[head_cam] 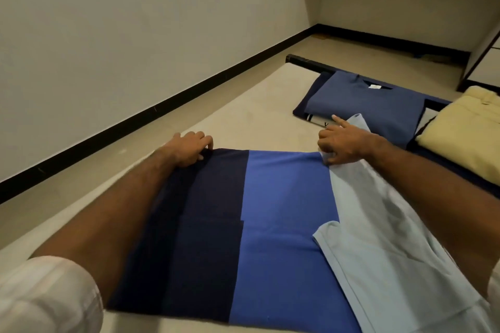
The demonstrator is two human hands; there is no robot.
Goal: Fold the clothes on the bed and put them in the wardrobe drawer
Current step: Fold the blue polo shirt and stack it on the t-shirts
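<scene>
A striped garment (257, 224) in navy, bright blue and pale blue bands lies flat on the bed (238, 116) in front of me. My left hand (189, 149) grips its far left corner on the navy band. My right hand (343, 143) pinches the far right corner where the pale blue part begins, with the index finger stretched out. A pale blue flap (378, 251) lies folded over the right side under my right forearm. Beyond my right hand sits a folded slate-blue shirt (365, 105) on top of other folded dark clothes.
A folded pale yellow garment (465, 130) rests at the right on dark fabric. The bed's left side runs along a floor strip and a grey wall with a black skirting (162, 113). A wardrobe corner (484, 62) stands at the far right.
</scene>
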